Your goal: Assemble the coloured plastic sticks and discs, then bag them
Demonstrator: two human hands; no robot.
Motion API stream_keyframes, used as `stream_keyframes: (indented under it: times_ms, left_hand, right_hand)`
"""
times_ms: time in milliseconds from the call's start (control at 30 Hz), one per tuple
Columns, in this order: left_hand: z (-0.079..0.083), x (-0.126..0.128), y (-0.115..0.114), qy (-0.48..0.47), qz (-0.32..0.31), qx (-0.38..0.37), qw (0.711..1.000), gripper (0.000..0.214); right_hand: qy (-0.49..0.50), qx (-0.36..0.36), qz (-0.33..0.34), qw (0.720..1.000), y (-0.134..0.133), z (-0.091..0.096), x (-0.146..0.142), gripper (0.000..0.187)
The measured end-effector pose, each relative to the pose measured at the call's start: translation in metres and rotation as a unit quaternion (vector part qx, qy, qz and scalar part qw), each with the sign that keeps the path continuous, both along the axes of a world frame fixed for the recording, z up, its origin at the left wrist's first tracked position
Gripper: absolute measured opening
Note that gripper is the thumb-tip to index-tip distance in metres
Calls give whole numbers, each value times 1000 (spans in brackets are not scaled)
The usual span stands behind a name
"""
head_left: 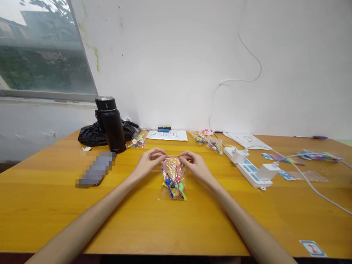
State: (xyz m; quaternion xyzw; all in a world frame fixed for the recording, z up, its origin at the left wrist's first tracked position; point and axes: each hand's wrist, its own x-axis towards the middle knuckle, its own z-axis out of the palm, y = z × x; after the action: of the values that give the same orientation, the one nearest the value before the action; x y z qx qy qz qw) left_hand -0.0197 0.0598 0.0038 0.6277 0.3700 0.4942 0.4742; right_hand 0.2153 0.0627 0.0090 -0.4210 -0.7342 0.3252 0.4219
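Note:
A clear plastic bag (174, 180) with small colourful plastic pieces inside, in blue, yellow, green, red and black, is in front of me above the wooden table (149, 227). My left hand (152, 159) pinches the bag's far left corner between thumb and fingers. At the far right corner, my right hand (193, 163) pinches it the same way. The bag's top edge is stretched between the two hands, and the pieces have gathered at its near end. Whether the bag rests on the table or hangs just above it, I cannot tell.
On the left stand a black bottle (111, 126) and a blurred phone (97, 169), with a black plastic bag (91, 134) behind. Similar filled bags (138, 139) lie farther back. A white power strip (249, 171) with plugged chargers and trailing cables (312, 185) sits to the right.

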Motion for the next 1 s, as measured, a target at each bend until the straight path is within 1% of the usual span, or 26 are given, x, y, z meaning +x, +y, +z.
stream_keyframes:
  times_ms: [167,300,500,800,1000]
  left_hand:
    - [-2,-1,1,-7,-10,-3,1000,33]
    - [-3,-2,2,5,-6,3,1000,30]
    - [-4,-3,4,4,3,15,1000,27]
    - [2,-2,1,0,-1,28,1000,24]
    - [0,-1,1,-15,-2,16,1000,24]
  right_hand:
    - [6,-6,6,1000,0,0,1,20]
    - [6,0,7,1000,-1,0,1,19]
    - [8,11,14,1000,0,1,1,20]
    - [4,21,12,1000,-2,6,1,21]
    - [2,22,9,1000,-3,6,0,21]
